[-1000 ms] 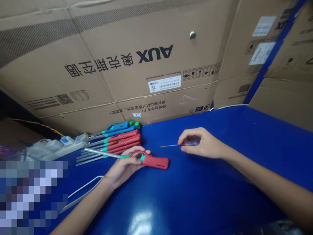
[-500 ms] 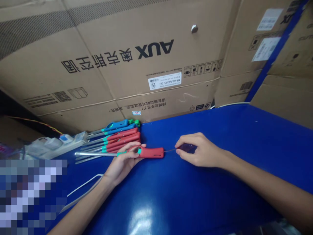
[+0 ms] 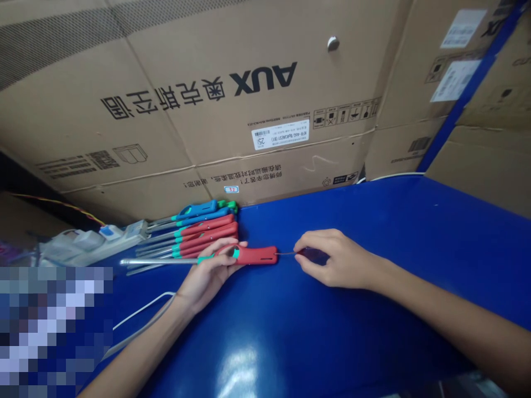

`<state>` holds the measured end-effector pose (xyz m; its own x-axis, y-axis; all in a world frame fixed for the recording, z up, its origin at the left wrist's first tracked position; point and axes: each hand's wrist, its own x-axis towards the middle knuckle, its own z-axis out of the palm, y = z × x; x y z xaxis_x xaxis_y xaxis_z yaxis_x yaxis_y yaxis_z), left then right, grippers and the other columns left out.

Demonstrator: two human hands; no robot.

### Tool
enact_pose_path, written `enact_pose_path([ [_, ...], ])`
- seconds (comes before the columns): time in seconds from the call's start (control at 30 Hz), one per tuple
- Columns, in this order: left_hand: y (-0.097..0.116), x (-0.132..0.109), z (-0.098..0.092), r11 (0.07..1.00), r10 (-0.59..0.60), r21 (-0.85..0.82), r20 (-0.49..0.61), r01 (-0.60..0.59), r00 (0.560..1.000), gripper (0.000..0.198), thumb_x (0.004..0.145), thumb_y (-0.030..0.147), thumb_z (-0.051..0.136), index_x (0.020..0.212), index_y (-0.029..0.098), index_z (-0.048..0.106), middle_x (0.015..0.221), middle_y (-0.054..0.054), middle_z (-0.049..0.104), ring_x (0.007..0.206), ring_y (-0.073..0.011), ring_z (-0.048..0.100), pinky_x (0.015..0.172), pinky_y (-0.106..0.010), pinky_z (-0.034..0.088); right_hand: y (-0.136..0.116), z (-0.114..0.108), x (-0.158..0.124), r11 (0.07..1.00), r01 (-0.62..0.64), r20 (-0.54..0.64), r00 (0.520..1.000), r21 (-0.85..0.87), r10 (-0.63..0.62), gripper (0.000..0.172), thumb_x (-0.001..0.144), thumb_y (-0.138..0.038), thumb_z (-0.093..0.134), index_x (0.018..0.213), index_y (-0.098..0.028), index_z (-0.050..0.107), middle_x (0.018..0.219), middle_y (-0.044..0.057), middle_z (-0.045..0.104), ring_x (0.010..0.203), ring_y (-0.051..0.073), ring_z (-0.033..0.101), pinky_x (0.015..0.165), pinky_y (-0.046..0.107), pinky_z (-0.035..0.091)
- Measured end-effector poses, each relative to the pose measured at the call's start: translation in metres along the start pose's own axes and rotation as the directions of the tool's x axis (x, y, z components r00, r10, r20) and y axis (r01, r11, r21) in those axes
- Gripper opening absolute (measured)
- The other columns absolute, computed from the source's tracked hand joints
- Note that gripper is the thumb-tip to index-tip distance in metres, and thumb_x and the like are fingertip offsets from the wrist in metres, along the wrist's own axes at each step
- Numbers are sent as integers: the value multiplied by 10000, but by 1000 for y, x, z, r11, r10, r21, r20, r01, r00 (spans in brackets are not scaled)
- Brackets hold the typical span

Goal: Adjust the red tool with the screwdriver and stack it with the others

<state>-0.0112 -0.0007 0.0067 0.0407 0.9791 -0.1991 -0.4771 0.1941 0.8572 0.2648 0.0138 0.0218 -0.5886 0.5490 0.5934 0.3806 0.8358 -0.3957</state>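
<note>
My left hand (image 3: 213, 273) is wrapped around a red long-reach lighter (image 3: 259, 255) with a green trigger. The thumb lies by the trigger, and the metal barrel points left. From the handle's right end a thin, dark, wire-like rod (image 3: 285, 254) runs to my right hand (image 3: 346, 257), where thumb and forefinger pinch it. A dark patch shows between those fingers; whether it is part of the rod's grip or shaded table I cannot make out. Just behind my left hand lies a row of red lighters (image 3: 207, 239) and blue lighters (image 3: 201, 208), barrels leftward.
A white power strip (image 3: 135, 232) with plugs sits left of the lighters, and a pale cable (image 3: 145, 310) lies near my left forearm. Large cardboard boxes (image 3: 232, 127) wall off the back of the blue table (image 3: 332, 342). A pixelated patch covers the lower left.
The view has shifted slightly. Both hands keep their grips; the red lighter has moved a little left and up in view, and my right hand slightly left and down.
</note>
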Motion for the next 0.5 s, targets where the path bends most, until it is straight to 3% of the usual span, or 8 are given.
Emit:
enact_pose_path([
  [0.13, -1, 1, -2, 1000, 6, 22, 36, -7, 999, 408, 555, 27, 769, 943, 81, 656, 1210, -162, 568, 1099, -261, 560, 966, -409, 476, 3, 4, -1, 998, -6, -40, 999, -59, 4, 137, 885, -239, 562, 817, -129, 606, 658, -37, 533, 567, 43, 463, 545, 219, 341],
  [0.27, -1, 1, -3, 1000, 10, 20, 25, -11, 1000, 434, 567, 19, 763, 982, 76, 648, 1227, -167, 557, 1070, -240, 574, 934, -365, 497, 2, 3, -1, 998, 22, 18, 1000, -55, -21, 73, 878, -201, 559, 908, -159, 611, 837, -32, 594, 726, 63, 533, 673, 215, 397],
  [0.37, -1, 1, -3, 1000, 16, 26, 30, -17, 999, 465, 560, 48, 788, 992, 74, 614, 1199, -171, 569, 1100, -265, 563, 950, -387, 490, 1, -2, 0, 996, -49, 54, 997, -68, 53, 122, 882, -257, 555, 843, -163, 622, 748, -46, 587, 645, 57, 516, 606, 221, 376],
  [0.5, 1, -1, -2, 994, 47, 99, 1, -47, 999, 593, 561, 188, 851, 1038, 103, 509, 1060, -133, 601, 1002, -236, 587, 919, -387, 494, 15, -12, 4, 985, -173, -37, 984, 7, 173, 161, 866, -290, 579, 798, -171, 664, 730, -54, 615, 641, 35, 558, 600, 184, 400],
])
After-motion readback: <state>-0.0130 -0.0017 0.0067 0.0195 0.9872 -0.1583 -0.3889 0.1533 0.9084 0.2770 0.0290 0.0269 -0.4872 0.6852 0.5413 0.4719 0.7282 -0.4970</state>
